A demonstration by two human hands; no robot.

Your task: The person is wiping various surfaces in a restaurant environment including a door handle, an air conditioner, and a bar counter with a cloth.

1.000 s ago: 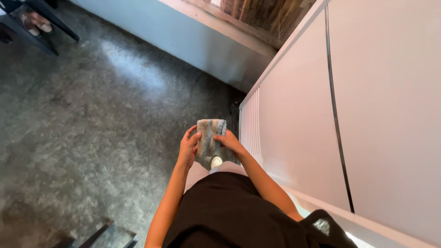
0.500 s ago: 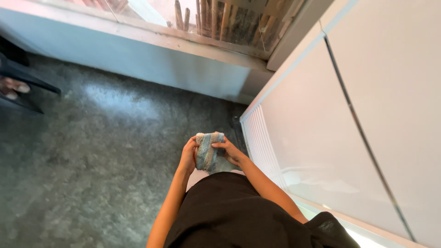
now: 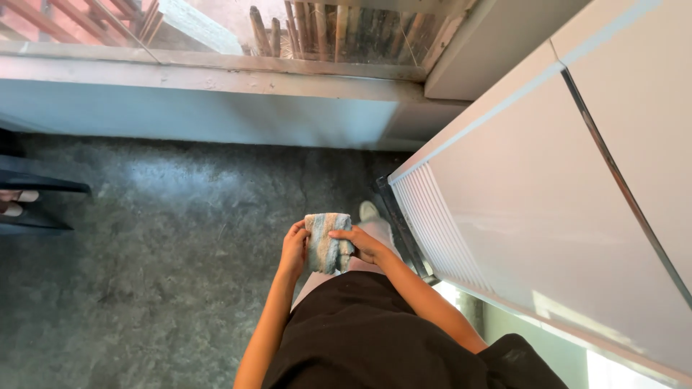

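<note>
A white refrigerator (image 3: 577, 216) stands at the right above the dark speckled floor (image 3: 158, 238). Just beside it, the left hand (image 3: 293, 250) and right hand (image 3: 362, 243) each grasp a folded blue-and-tan striped cloth (image 3: 326, 242) before the waist.

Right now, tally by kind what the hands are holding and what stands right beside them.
Hands: 2, left hand and right hand
Folded striped blue-and-beige cloth: 1, held by both
Tall white glossy appliance: 1
Total: 4
</note>
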